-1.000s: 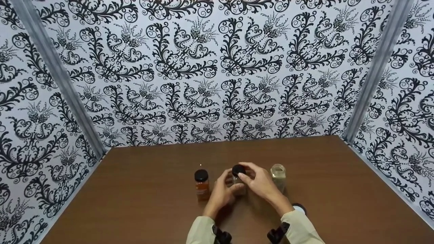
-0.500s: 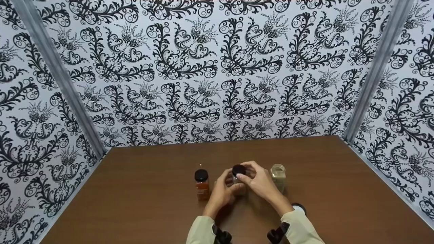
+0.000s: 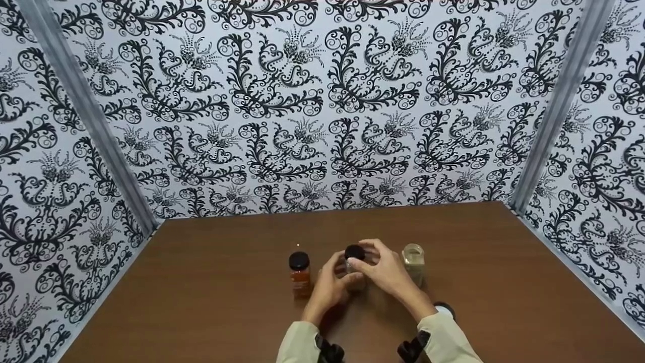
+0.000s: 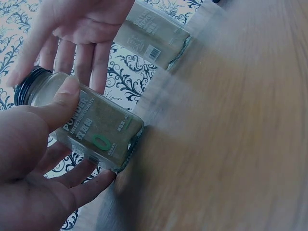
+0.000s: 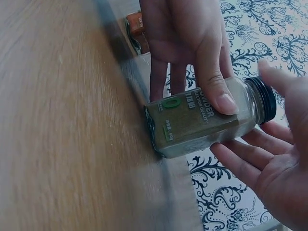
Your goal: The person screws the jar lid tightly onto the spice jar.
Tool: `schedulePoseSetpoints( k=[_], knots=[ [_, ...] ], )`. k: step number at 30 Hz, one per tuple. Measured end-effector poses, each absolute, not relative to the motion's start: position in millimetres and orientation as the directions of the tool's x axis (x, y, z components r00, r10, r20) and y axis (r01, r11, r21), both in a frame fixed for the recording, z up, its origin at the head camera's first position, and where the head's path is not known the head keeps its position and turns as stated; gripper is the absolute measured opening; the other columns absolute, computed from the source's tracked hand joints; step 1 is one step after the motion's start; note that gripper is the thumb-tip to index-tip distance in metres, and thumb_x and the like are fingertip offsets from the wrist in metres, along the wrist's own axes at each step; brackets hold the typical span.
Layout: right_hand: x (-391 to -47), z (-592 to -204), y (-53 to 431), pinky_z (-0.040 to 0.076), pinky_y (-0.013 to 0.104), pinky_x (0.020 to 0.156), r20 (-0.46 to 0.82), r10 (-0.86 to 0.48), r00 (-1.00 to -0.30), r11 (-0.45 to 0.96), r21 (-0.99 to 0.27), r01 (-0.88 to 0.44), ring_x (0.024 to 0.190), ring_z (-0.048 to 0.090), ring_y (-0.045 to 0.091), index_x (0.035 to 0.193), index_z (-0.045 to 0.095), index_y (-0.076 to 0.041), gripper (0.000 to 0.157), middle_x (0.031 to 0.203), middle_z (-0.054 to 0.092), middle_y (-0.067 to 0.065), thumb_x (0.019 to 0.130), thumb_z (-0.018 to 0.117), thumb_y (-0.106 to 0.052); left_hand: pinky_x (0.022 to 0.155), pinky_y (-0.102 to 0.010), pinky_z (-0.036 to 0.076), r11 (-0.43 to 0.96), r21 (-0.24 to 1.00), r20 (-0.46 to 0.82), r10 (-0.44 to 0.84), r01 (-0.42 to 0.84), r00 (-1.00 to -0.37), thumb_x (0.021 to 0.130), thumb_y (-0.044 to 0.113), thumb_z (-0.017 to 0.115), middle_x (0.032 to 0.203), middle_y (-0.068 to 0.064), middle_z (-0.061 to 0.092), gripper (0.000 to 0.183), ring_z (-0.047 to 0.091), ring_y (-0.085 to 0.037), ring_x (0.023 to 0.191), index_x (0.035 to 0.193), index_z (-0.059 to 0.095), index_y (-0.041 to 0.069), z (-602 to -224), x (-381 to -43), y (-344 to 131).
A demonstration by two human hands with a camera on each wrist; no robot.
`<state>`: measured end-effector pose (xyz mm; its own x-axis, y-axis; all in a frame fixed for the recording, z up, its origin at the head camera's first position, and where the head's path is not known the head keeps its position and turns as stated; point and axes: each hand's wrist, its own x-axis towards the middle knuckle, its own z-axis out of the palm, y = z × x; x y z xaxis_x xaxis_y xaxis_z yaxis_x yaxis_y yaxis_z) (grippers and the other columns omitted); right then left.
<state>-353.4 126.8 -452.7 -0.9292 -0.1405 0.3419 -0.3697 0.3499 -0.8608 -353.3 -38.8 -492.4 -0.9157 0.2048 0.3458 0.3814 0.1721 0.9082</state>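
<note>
Powder jar [image 4: 98, 122] stands upright mid-table, left hand [image 3: 332, 290] clamped round its body; right hand [image 3: 388, 273] curves about the black cap [image 3: 355, 251], its grip unclear. From it, loose lid [image 3: 445, 311] at four, open jar [image 3: 414, 264] at three, orange jar [image 3: 301, 282] at nine; table [image 3: 211, 282] reaches the wall [image 3: 322, 126] at twelve. Label: "POWDER", "SELECTION QUALITY".

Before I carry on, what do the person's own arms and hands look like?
Both the left grip and right grip are bare human hands, without gloves. The left sleeve and right sleeve are plain and pale cream. A small black device sits at each cuff: the left wrist mount and the right wrist mount.
</note>
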Motion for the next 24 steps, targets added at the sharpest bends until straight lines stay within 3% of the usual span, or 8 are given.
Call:
schedulePoseSetpoints(
  k=[7, 17, 24],
  knots=[
    [-352.0, -453.3, 131.0, 0.056, 0.041, 0.099, 0.369, -0.189, -0.91, 0.321, -0.853, -0.412, 0.117, 0.067, 0.032, 0.128, 0.064, -0.009, 0.038, 0.126, 0.068, 0.019, 0.092, 0.073, -0.019, 0.102, -0.048, 0.054, 0.158, 0.912, 0.344, 0.204, 0.377, -0.917, 0.088, 0.013, 0.075, 0.134, -0.022, 0.062, 0.053, 0.063, -0.036, 0.122, 0.137, 0.055, 0.005, -492.8, -353.5, -38.8],
    [-355.3, -457.2, 130.9, 0.058, 0.032, 0.094, 0.367, -0.173, -0.914, 0.303, -0.863, -0.404, 0.112, 0.07, 0.03, 0.121, 0.066, -0.011, 0.037, 0.121, 0.071, 0.017, 0.088, 0.078, -0.022, 0.102, -0.046, 0.054, 0.191, 0.902, 0.349, 0.204, 0.386, -0.915, 0.088, 0.016, 0.076, 0.13, -0.02, 0.064, 0.053, 0.063, -0.037, 0.121, 0.135, 0.056, 0.004, -496.0, -357.0, -38.7],
    [-355.9, -457.6, 128.4, 0.059, 0.033, 0.093, 0.363, -0.131, -0.923, 0.261, -0.885, -0.385, 0.11, 0.071, 0.031, 0.117, 0.064, -0.007, 0.04, 0.119, 0.072, 0.019, 0.084, 0.082, -0.02, 0.102, -0.048, 0.054, 0.182, 0.904, 0.35, 0.2, 0.386, -0.915, 0.089, 0.014, 0.076, 0.13, -0.021, 0.064, 0.052, 0.063, -0.037, 0.121, 0.135, 0.056, 0.003, -495.5, -356.9, -38.6]
  ],
)
